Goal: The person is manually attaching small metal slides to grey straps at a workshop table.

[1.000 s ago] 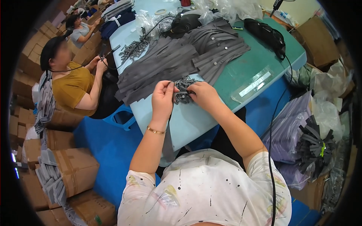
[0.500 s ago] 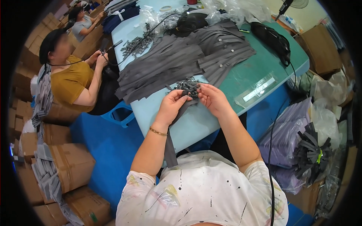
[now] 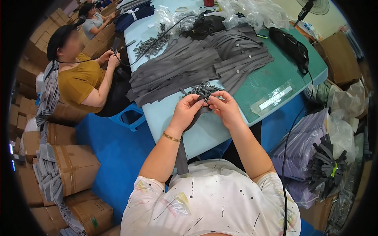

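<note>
My left hand [image 3: 186, 112] pinches the end of a dark grey fabric strap [image 3: 181, 156]. The strap hangs from the table edge down toward my shirt. Thumb and fingers of my right hand [image 3: 225, 109] are closed right beside the left fingertips, at the strap's end. Whatever small piece they grip is hidden between the fingers. Just beyond both hands lies a small heap of dark grey and metallic fittings [image 3: 206, 87], partly covered by my fingers. Farther off, a broad spread of grey strips [image 3: 175, 69] covers the middle of the table.
Another heap of small grey parts [image 3: 149, 48] lies at the table's far left. A black bag [image 3: 289, 49] with a cable rests on the green mat [image 3: 267, 74]. At the left a co-worker in a mustard shirt [image 3: 81, 83] handles dark pieces. Cardboard boxes [image 3: 76, 167] stand on the floor.
My hands have drawn closer together, the fingertips now meeting at the strap's end. The whole view has shifted slightly, so the table appears farther right.
</note>
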### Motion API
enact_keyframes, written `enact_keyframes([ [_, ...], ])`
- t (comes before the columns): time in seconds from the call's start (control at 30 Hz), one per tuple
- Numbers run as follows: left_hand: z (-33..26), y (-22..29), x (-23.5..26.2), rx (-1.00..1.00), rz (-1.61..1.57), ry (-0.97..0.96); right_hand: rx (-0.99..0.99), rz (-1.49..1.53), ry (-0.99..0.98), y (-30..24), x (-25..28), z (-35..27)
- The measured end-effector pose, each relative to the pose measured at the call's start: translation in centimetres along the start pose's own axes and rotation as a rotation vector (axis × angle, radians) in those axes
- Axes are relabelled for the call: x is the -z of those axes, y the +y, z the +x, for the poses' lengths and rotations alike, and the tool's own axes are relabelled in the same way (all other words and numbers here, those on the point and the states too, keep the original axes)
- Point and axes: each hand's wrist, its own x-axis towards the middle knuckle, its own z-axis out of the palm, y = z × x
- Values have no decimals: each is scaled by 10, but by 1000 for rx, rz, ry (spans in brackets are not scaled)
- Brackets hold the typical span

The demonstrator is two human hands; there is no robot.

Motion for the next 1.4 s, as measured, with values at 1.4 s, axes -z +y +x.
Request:
enact_keyframes([
  [1.4, -3, -3, -6, 100, -68, -1, 178, -518, -118, -22, 2, 0],
])
